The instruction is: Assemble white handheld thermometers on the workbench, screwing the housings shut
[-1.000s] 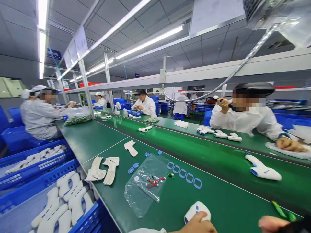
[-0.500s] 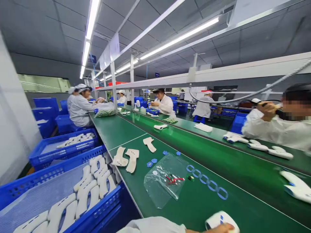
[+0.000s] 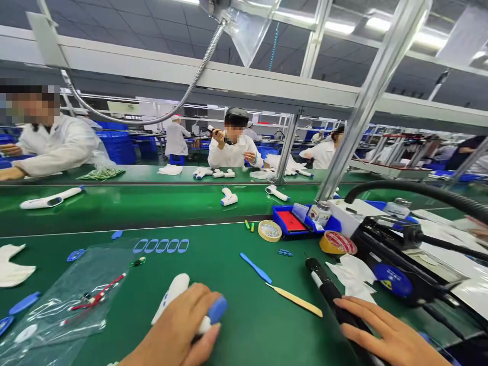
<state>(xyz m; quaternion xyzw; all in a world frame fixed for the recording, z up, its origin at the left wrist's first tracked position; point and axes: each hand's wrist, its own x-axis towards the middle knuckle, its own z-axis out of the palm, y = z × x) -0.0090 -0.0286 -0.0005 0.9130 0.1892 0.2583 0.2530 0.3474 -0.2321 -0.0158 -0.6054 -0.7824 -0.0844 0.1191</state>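
My left hand (image 3: 183,325) is wrapped round a white thermometer gun (image 3: 174,294) with a blue tip, low over the green bench. My fingers hide much of its body. At the lower right, my right hand (image 3: 385,330) has its fingers over the handle of a black electric screwdriver (image 3: 324,282); its thumb is hidden. Between the hands lie a blue pry tool (image 3: 256,268) and a pale, thin-tipped stick (image 3: 295,300). Left of my left hand, a clear plastic bag (image 3: 49,310) has red wires (image 3: 101,291) on it. Several blue ring frames (image 3: 162,246) sit in a row behind.
Thermometer guns (image 3: 229,197) lie on the green conveyor (image 3: 183,203). A blue tray (image 3: 284,229), tape rolls (image 3: 270,231) and a black machine (image 3: 400,264) occupy the right side. Across the line, co-workers (image 3: 234,145) sit. A metal post (image 3: 373,96) slants up at right.
The view has swung right, away from the blue crates of white shells. My left hand still holds the thermometer gun. My right hand and the screwdriver are now in view.
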